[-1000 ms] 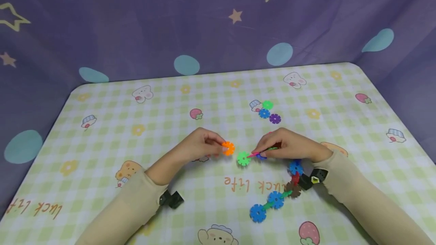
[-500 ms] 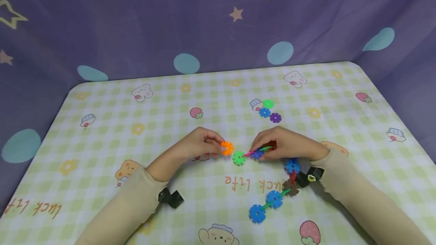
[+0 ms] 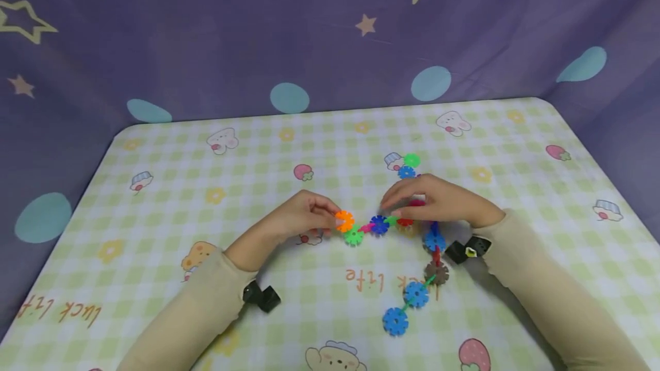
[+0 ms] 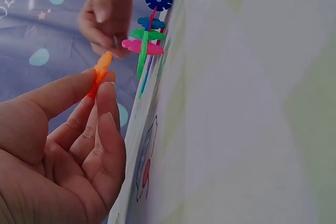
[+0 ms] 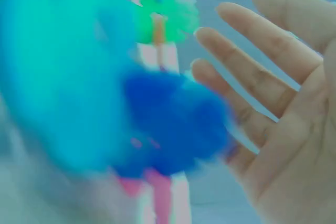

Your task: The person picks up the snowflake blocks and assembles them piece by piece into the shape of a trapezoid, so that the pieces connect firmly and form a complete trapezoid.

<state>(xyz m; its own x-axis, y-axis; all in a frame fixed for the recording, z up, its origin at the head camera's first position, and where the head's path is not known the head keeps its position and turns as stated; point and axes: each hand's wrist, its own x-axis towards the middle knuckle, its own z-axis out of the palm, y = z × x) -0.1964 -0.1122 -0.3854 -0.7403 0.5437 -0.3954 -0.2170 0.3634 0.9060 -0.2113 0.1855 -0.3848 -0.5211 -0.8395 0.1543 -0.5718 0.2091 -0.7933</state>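
Observation:
My left hand [image 3: 304, 216] pinches an orange snowflake disc [image 3: 345, 221] between thumb and fingertips; the left wrist view shows this disc [image 4: 103, 71] edge-on. Just below it in the head view lies a light green disc [image 3: 353, 237], the left end of a chain of interlocked snowflake discs. A dark blue disc [image 3: 379, 225] follows along the chain. My right hand [image 3: 440, 202] is over the chain's upper bend, partly hiding a red disc [image 3: 405, 222]. In the right wrist view its fingers [image 5: 252, 77] are spread and relaxed, with blurred blue discs [image 5: 173, 124] beside them.
The chain curves down past a blue disc [image 3: 434, 240] and a brown disc [image 3: 437, 273] to a blue end disc [image 3: 395, 321]. Beyond my right hand lie a loose green disc [image 3: 412, 160] and a blue disc [image 3: 407, 172]. A checked cloth [image 3: 170, 176] covers the table.
My right hand has let go of the chain and lifted away toward the back. The chain's green end now sits nearer the orange disc, which my left hand still pinches.

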